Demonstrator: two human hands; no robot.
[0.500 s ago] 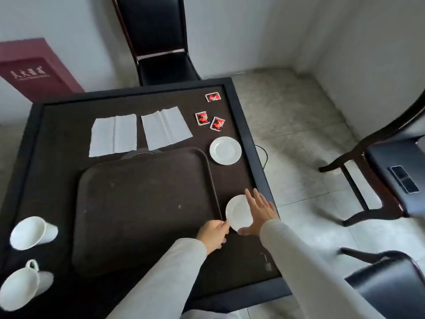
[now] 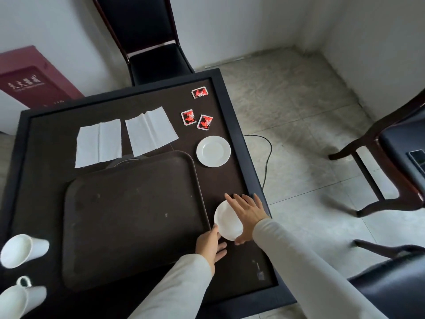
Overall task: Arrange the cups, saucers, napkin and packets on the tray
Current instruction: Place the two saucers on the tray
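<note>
A dark brown tray (image 2: 128,217) lies bare in the middle of the dark table. Just right of its near corner a white saucer (image 2: 226,221) is tilted up, held between both hands. My right hand (image 2: 247,214) spreads over its right side, my left hand (image 2: 210,246) touches its lower left rim. A second saucer (image 2: 213,151) lies flat further back. Two white napkins (image 2: 99,143) (image 2: 150,131) lie behind the tray. Three red packets (image 2: 199,92) (image 2: 188,117) (image 2: 205,122) sit at the back right. Two white cups (image 2: 20,250) (image 2: 17,300) lie on their sides at the near left.
The table (image 2: 232,107) has a raised black rim, and its right edge runs close to my right hand. A black chair (image 2: 156,61) stands behind the table, with more chairs (image 2: 400,143) on the right. A cable (image 2: 268,153) hangs off the table's right side.
The saucer has tipped up a little more between my hands, and my left fingers have spread out under its rim. The view has shifted slightly.
</note>
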